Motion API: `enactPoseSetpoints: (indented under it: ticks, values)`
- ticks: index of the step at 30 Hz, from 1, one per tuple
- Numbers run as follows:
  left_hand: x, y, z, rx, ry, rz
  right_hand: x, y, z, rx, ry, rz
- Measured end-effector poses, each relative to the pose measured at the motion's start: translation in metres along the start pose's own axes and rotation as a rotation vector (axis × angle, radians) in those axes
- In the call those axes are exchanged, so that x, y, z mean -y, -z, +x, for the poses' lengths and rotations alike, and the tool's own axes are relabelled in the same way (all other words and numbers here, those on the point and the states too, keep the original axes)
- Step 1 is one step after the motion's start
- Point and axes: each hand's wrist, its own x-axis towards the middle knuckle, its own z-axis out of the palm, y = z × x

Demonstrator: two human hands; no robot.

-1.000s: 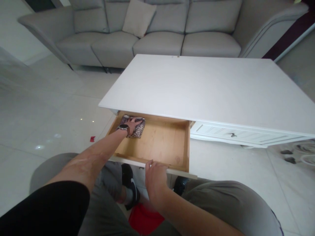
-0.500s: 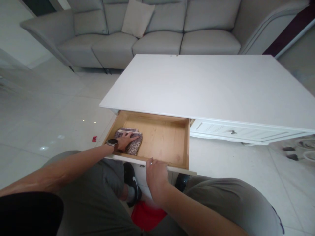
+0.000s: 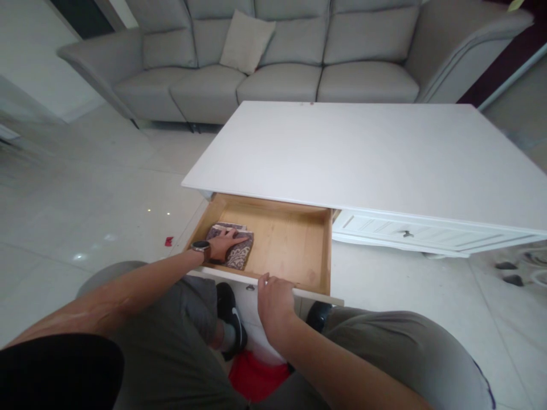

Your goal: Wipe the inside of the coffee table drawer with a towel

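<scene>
A wooden drawer (image 3: 294, 250) stands pulled out from a white coffee table (image 3: 363, 154). In its near left corner lies a folded patterned cloth (image 3: 240, 253), dark with pale paisley marks. My left hand (image 3: 223, 246), with a watch on the wrist, rests flat on that cloth with fingers stretched out. My right hand (image 3: 273, 299) is closed over the drawer's white front edge (image 3: 316, 294), fingers curled on its rim.
A second drawer (image 3: 405, 232) with a small knob is closed to the right. A grey sofa (image 3: 273, 57) with a cushion (image 3: 247, 41) stands behind the table. My knees and a black shoe (image 3: 231, 319) sit under the drawer front. Dark objects lie on the floor at far right.
My left hand slid the cloth from the drawer's back left toward the near left corner. The right hand stayed on the drawer front.
</scene>
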Motion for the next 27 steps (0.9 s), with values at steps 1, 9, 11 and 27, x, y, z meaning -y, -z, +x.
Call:
enactPoseSetpoints:
  ticks: [1, 9, 11, 27]
  values:
    - [0.002, -0.001, -0.002, -0.011, -0.007, -0.014, 0.000, 0.000, 0.000, 0.000, -0.003, -0.001]
    - [0.009, -0.008, 0.003, 0.000, 0.002, -0.089, 0.000, 0.001, -0.001, 0.008, 0.014, -0.006]
    - [0.007, -0.009, 0.009, 0.016, 0.044, -0.094, -0.001, 0.001, -0.001, 0.006, 0.015, -0.010]
    - [-0.022, 0.001, 0.048, -0.241, 0.142, -0.093, -0.005, 0.006, 0.003, 0.030, 0.058, 0.037]
